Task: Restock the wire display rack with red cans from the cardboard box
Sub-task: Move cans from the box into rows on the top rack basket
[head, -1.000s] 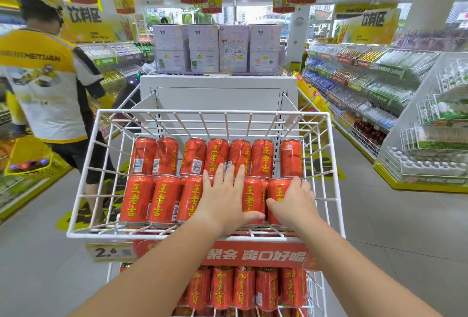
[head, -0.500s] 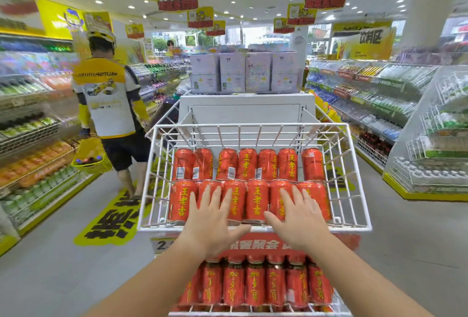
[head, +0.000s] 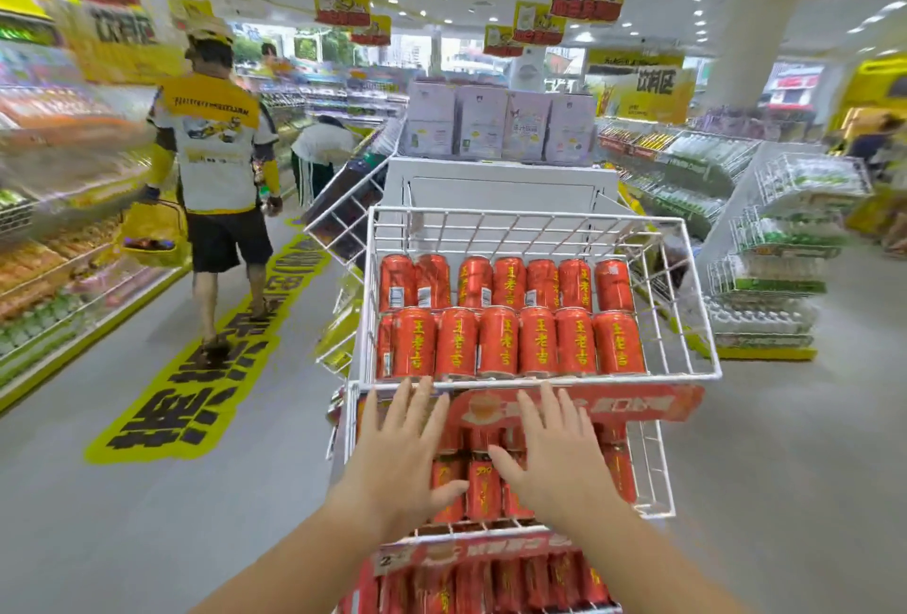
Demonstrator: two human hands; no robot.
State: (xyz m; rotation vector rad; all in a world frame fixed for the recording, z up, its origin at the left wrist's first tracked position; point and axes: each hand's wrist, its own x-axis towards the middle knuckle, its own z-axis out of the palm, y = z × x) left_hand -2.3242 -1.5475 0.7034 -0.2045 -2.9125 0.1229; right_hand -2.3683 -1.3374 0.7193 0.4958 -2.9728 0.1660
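**Both hands empty before the wire display rack (head: 638,377).** The left hand (head: 397,461) and right hand (head: 559,461) are held flat, fingers (head: 417,400) straight and spread, clasping nothing. The red cans (head: 500,341) stand upright, long axis vertical, in two rows just above and beyond the fingertips, about equally near either hand. The lower-tier cans (head: 483,486) lie behind the palms, partly hidden. The cardboard box is out of view. Blur obscures whether either palm touches anything.

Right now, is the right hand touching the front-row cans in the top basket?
Apart. Head view: the right hand is spread open below the top basket, fingertips ending under its front wire; the front-row cans stand above it.
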